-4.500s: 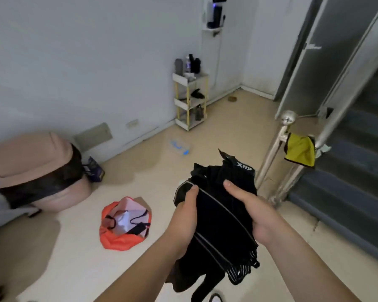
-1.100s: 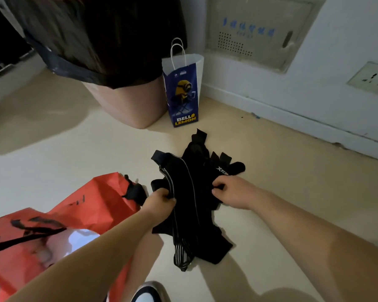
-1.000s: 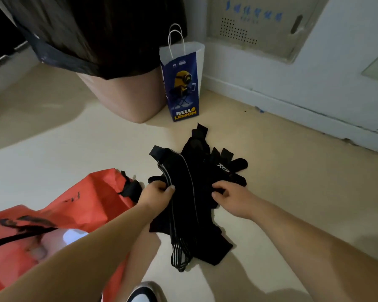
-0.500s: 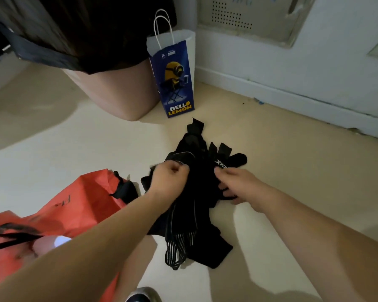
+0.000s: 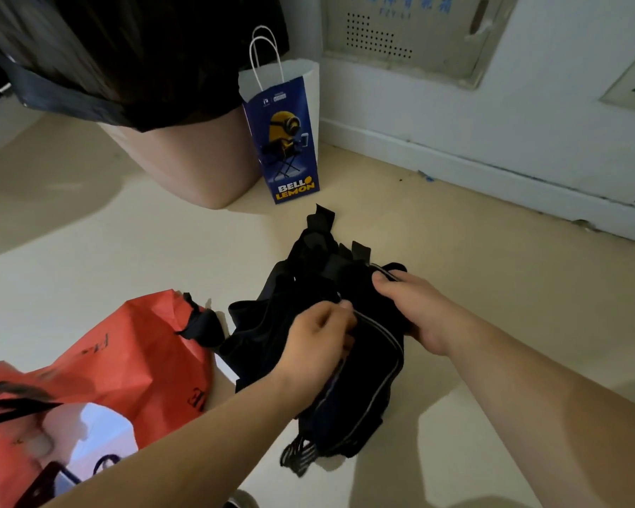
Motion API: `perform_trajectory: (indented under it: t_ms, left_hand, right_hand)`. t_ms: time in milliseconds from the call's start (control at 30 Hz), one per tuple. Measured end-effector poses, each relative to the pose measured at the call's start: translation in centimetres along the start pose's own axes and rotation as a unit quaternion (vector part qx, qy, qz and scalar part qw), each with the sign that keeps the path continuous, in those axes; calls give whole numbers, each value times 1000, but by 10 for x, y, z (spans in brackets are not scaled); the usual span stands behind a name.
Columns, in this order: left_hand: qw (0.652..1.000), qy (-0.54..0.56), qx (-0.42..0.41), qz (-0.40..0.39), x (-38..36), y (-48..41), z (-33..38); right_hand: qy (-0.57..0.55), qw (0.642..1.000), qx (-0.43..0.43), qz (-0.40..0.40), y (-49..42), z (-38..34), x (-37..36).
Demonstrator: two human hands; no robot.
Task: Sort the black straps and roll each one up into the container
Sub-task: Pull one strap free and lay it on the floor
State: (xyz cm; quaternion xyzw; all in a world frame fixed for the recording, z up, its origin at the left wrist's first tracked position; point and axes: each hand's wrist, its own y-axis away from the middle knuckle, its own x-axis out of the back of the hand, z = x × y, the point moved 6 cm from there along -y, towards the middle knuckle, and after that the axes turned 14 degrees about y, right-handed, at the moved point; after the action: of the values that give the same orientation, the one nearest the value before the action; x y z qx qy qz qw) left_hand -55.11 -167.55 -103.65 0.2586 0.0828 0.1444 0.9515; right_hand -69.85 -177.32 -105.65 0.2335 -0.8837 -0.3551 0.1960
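The black straps lie in one heap on the floor at the centre of the frame, under both hands. The left hand has its fingers curled and pinches a strap with a grey edge line in the middle of the heap. The right hand grasps the right side of the heap with its fingers bent into the fabric. Most fingertips are hidden in the cloth. I cannot count the straps. The orange bag at the lower left is cut off by the frame edge.
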Motion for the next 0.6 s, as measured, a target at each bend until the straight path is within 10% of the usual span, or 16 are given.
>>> perform_trajectory:
  t_ms: [133,367,600]
  left_hand:
    - [981,83,178,7,6,-3,-3]
    - [972,216,89,-27,-8,19,71]
    - [991,111,-21,-70,-41,87,146]
  right_hand:
    - [-78,990,-12,-116,28,-19,-2]
    - [-93,979,28,-177,90,-58,2]
    - [-66,983,100,137,180,-77,22]
